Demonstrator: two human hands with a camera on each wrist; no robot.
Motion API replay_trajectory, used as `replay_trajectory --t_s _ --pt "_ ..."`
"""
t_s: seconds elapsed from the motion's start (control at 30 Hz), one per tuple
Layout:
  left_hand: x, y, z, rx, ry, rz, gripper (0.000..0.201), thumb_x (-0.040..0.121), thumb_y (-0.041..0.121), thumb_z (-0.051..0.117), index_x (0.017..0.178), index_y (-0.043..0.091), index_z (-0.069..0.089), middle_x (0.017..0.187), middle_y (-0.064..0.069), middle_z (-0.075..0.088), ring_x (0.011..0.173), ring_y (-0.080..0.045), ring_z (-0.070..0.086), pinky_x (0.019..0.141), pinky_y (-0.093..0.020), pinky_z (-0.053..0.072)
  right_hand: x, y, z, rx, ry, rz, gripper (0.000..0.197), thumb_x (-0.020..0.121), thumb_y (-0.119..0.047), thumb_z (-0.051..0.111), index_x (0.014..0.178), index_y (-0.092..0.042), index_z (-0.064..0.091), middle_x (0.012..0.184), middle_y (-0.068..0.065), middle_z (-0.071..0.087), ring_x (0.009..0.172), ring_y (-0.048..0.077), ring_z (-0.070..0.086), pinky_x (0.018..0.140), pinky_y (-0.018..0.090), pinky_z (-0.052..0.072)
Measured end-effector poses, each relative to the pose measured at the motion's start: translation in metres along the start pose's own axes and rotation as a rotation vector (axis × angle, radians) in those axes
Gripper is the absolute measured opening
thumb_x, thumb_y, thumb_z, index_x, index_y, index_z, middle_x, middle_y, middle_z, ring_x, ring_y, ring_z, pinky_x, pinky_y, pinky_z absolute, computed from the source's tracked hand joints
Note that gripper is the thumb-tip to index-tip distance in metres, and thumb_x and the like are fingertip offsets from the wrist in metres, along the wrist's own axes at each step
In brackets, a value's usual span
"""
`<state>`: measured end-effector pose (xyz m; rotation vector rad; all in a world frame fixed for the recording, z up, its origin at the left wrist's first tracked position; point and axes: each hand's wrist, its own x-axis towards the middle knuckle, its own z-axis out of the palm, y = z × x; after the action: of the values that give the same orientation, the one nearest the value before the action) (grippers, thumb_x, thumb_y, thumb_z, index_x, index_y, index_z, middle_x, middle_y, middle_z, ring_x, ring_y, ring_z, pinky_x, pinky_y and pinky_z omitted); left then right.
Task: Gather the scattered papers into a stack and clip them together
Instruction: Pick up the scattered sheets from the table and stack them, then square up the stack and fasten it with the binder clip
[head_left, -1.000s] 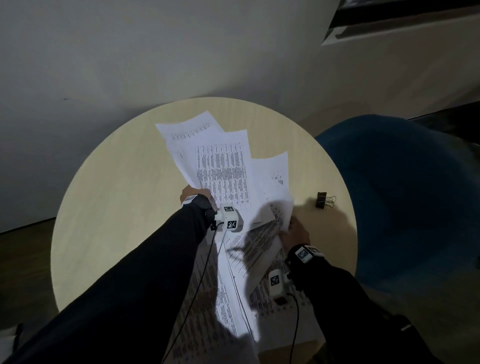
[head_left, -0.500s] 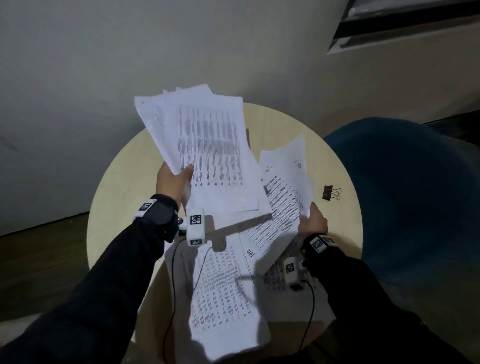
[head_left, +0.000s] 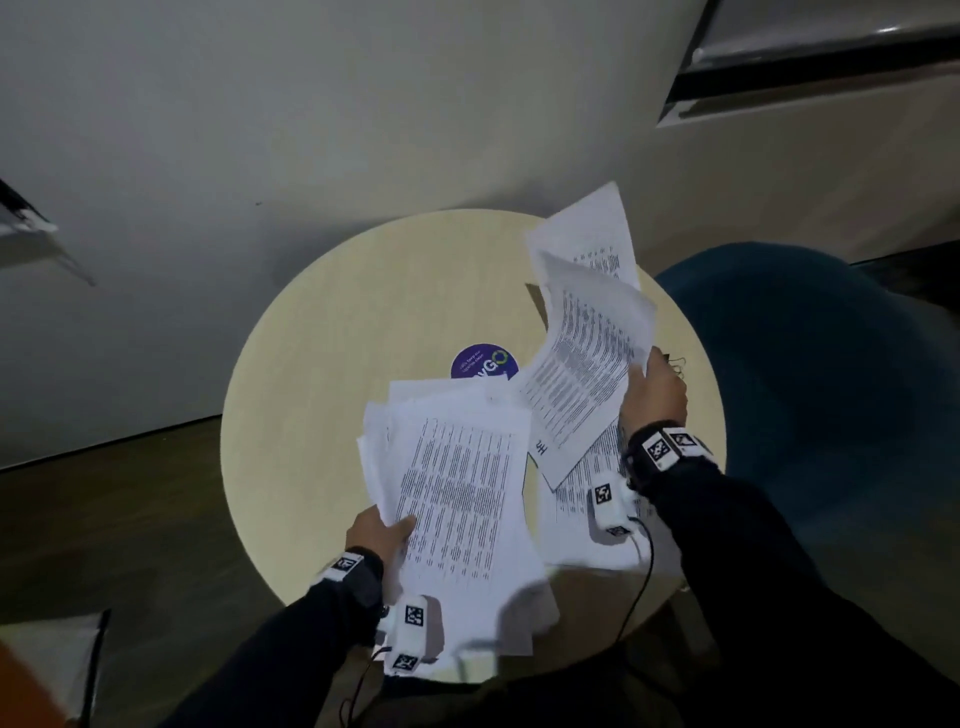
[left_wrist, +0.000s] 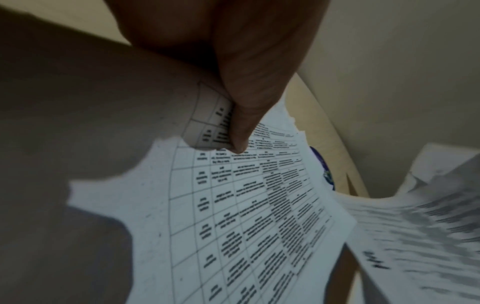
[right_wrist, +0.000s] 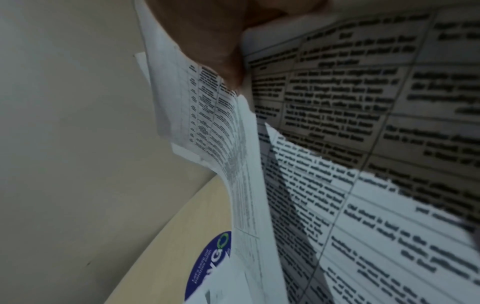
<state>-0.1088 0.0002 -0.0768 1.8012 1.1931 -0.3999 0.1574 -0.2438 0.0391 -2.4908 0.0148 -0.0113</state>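
My left hand (head_left: 382, 532) grips a loose bundle of printed papers (head_left: 457, 499) by its left edge, above the near part of the round table (head_left: 332, 364); the thumb (left_wrist: 241, 115) presses on the top sheet (left_wrist: 259, 205). My right hand (head_left: 652, 392) holds several other printed sheets (head_left: 587, 358) raised and curled over the table's right side; in the right wrist view the thumb (right_wrist: 228, 57) pinches them (right_wrist: 337, 164). More sheets (head_left: 587, 499) lie flat under the right wrist. The binder clip (head_left: 675, 362) peeks out just behind the right hand.
A purple round sticker (head_left: 484, 362) shows on the table's middle. A dark blue chair (head_left: 831, 389) stands close on the right. A pale wall (head_left: 311, 130) rises right behind the table. Dark floor (head_left: 104, 519) lies to the left.
The left hand has brought its bundle down and nearer from its raised position. The right hand has lifted its sheets up and to the right. The purple sticker is now uncovered.
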Motion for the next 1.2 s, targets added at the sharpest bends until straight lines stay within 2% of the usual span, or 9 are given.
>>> replay_trajectory --t_s 0.1,0.3,0.47,0.63,0.77,0.97,1.03,1.1,1.2 --pt "-0.008 -0.009 0.005 0.03 0.009 -0.054 0.024 0.087 0.033 0.068 0.086 0.01 0.063 0.079 -0.008 0.068 0.081 -0.028 0.066 0.075 -0.032 0.052 -0.002 -0.013 -0.016 0.066 0.088 -0.095 0.022 0.102 -0.025 0.04 0.103 -0.009 0.056 0.091 0.014 0.065 0.082 0.033 0.061 0.066 0.034 0.044" --pt "-0.015 -0.013 0.002 0.094 0.009 -0.025 0.043 0.088 0.03 0.069 0.124 0.007 0.061 0.123 -0.013 0.066 0.112 -0.031 0.061 0.091 -0.032 0.047 -0.008 -0.049 -0.049 0.293 0.134 -0.157 0.025 0.099 -0.022 0.046 0.11 -0.006 0.062 0.094 0.006 0.066 0.085 0.021 0.058 0.073 0.024 0.042" --pt "-0.02 -0.016 0.004 -0.058 0.008 -0.039 0.035 0.089 0.026 0.066 0.121 0.012 0.063 0.116 -0.01 0.069 0.102 -0.029 0.064 0.091 -0.033 0.049 -0.021 -0.073 -0.058 0.446 0.002 -0.146 0.02 0.098 -0.023 0.051 0.081 -0.013 0.055 0.082 -0.002 0.057 0.076 0.012 0.052 0.065 0.022 0.041" --pt "-0.014 -0.033 0.011 -0.202 0.019 -0.028 0.016 0.088 0.022 0.066 0.104 0.02 0.064 0.098 -0.007 0.073 0.085 -0.028 0.067 0.086 -0.042 0.055 -0.05 -0.038 0.005 0.326 -0.393 -0.056 0.042 0.096 -0.028 0.055 0.131 -0.005 0.051 0.134 0.007 0.056 0.124 0.025 0.053 0.102 0.033 0.041" --pt "-0.03 -0.035 0.008 -0.183 0.084 -0.036 0.023 0.088 0.032 0.06 0.09 0.012 0.05 0.075 -0.008 0.059 0.062 -0.022 0.05 0.058 -0.028 0.042 -0.088 -0.004 0.055 0.407 -0.549 0.056 0.053 0.093 -0.007 0.057 0.141 -0.015 0.036 0.136 0.004 0.057 0.122 0.022 0.055 0.104 0.036 0.044" --pt "-0.019 -0.052 0.018 -0.234 0.126 -0.006 0.027 0.089 0.038 0.052 0.114 0.036 0.044 0.109 0.005 0.063 0.096 -0.019 0.062 0.088 -0.032 0.05 -0.118 0.014 0.097 0.201 -0.615 0.231 0.071 0.101 -0.016 0.045 0.155 -0.017 0.0 0.136 0.011 0.054 0.121 0.034 0.055 0.1 0.037 0.043" --pt "-0.035 -0.043 0.015 -0.224 0.133 -0.023 0.018 0.093 0.025 0.053 0.104 0.025 0.039 0.092 -0.002 0.056 0.08 -0.019 0.052 0.073 -0.027 0.045 -0.12 0.019 0.104 0.11 -0.622 0.238 0.047 0.101 -0.019 0.04 0.148 -0.013 0.032 0.111 0.011 0.064 0.099 0.033 0.061 0.088 0.035 0.047" --pt "-0.043 -0.044 0.016 -0.211 0.123 -0.039 0.022 0.092 0.019 0.054 0.107 0.025 0.039 0.084 -0.002 0.052 0.071 -0.019 0.049 0.059 -0.025 0.042 -0.116 0.022 0.105 0.028 -0.59 0.174 0.031 0.102 -0.02 0.034 0.112 -0.005 0.059 0.1 0.015 0.063 0.087 0.033 0.059 0.082 0.035 0.049" --pt "-0.038 -0.05 0.013 -0.145 0.126 -0.027 0.037 0.089 0.008 0.056 0.123 0.018 0.046 0.087 0.001 0.053 0.083 -0.022 0.054 0.072 -0.027 0.042 -0.103 0.027 0.1 -0.08 -0.552 0.07 0.033 0.099 -0.011 0.032 0.105 0.003 0.062 0.106 0.023 0.063 0.087 0.036 0.061 0.069 0.032 0.045"
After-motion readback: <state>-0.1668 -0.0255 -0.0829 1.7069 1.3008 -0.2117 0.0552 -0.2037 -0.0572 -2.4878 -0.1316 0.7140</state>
